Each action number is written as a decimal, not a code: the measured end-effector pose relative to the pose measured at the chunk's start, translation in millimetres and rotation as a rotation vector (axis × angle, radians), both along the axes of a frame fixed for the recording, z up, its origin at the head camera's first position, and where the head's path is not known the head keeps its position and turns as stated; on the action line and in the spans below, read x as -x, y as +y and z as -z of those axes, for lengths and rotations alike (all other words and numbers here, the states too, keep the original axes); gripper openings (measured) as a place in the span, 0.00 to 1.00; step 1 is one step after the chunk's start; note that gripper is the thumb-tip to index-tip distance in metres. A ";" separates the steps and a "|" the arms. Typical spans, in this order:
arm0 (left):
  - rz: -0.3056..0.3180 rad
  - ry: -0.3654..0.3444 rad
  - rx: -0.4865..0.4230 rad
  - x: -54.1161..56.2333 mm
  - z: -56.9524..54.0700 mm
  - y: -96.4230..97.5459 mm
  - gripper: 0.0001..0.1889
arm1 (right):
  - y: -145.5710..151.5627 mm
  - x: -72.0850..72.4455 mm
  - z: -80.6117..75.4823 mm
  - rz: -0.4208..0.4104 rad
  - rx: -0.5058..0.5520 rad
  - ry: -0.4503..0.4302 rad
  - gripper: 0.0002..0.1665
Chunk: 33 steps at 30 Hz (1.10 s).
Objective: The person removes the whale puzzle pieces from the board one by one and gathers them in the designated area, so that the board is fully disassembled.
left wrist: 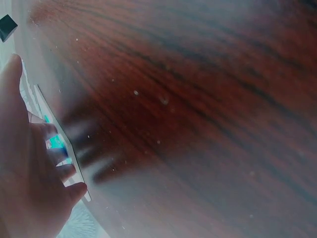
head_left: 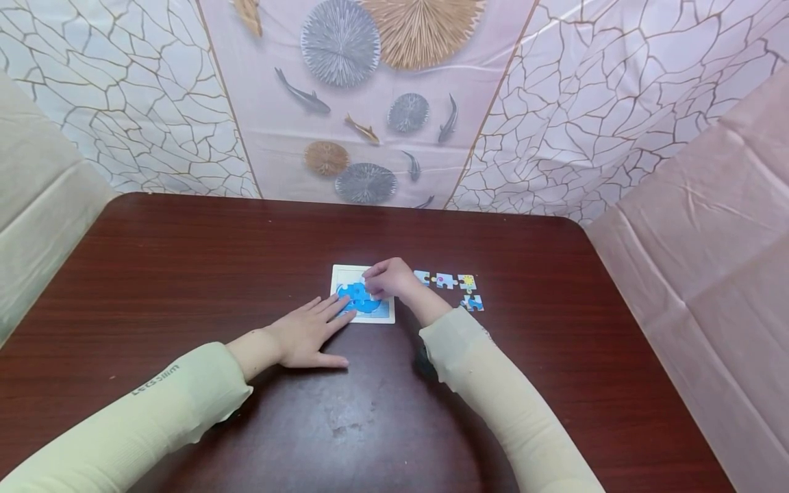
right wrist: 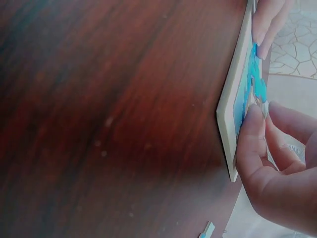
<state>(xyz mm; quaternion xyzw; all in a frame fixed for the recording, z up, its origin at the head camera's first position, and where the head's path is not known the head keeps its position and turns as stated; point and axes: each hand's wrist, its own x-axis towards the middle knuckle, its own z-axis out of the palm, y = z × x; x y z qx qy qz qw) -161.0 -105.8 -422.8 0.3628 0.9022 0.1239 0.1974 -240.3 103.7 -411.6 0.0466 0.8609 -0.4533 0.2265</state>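
Note:
A small jigsaw tray [head_left: 386, 320] with a pale border lies on the table, blue puzzle pieces [head_left: 357, 292] fitted together inside it. My left hand [head_left: 305, 334] lies spread, its fingertips on the tray's left side and its thumb out on the table. Over the tray's right half, my right hand [head_left: 393, 279] pinches a puzzle piece between thumb and fingers. In the right wrist view, that puzzle piece [right wrist: 259, 89] shows blue and stands tilted above the tray; the fingers hide part of it. The left wrist view has the left hand [left wrist: 34, 163] along the tray's edge.
Right of the tray, several loose puzzle pieces [head_left: 445, 281] lie in a row, with another loose piece [head_left: 472, 302] just below the row's right end. The dark brown wooden table [head_left: 203, 260] ends at a patterned curtain [head_left: 370, 137] behind.

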 end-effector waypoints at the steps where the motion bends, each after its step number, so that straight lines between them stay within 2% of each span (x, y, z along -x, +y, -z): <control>1: 0.000 0.000 -0.001 0.2 0.1 0.0 0.48 | -0.2 0.0 0.2 0.002 -0.001 0.002 0.18; 24: 0.002 0.012 -0.006 2.5 1.6 0.2 0.48 | 4.3 2.1 1.1 0.056 0.066 -0.013 0.17; 33: 0.003 0.014 -0.009 1.7 2.3 -0.7 0.48 | 12.2 2.1 -1.0 0.038 0.084 -0.029 0.18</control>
